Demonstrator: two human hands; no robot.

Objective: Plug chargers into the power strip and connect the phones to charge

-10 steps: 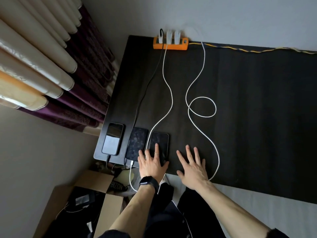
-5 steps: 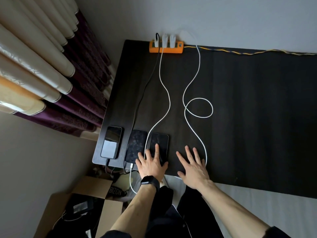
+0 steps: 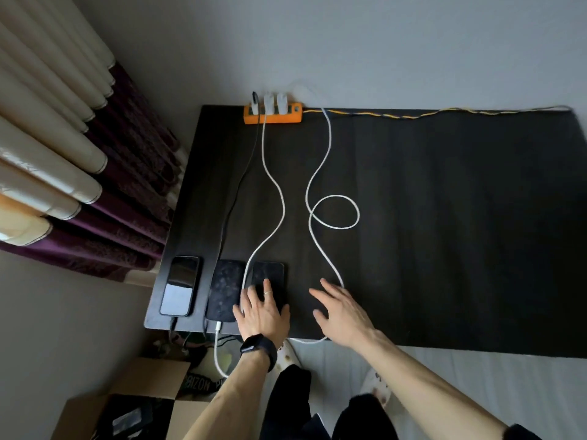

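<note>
3 phones [image 3: 224,290] lie at the tabletop's [image 3: 444,233] 7 o'clock; orange power strip [image 3: 273,115] at 11. Left hand [image 3: 262,312] lies flat on the rightmost phone [image 3: 270,274]; right hand [image 3: 341,312] spread wide, perhaps touching the white cable [image 3: 333,214].

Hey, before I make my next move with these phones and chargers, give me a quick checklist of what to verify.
1. All three chargers seated in the power strip: ok.
2. The black cable in the left phone: ok.
3. The white cable in the middle phone: ok.
4. The looped cable in the right phone: cannot tell; the left hand covers its near end.
5. The looped cable clear of hands: not ok; it runs under the right hand.
</note>
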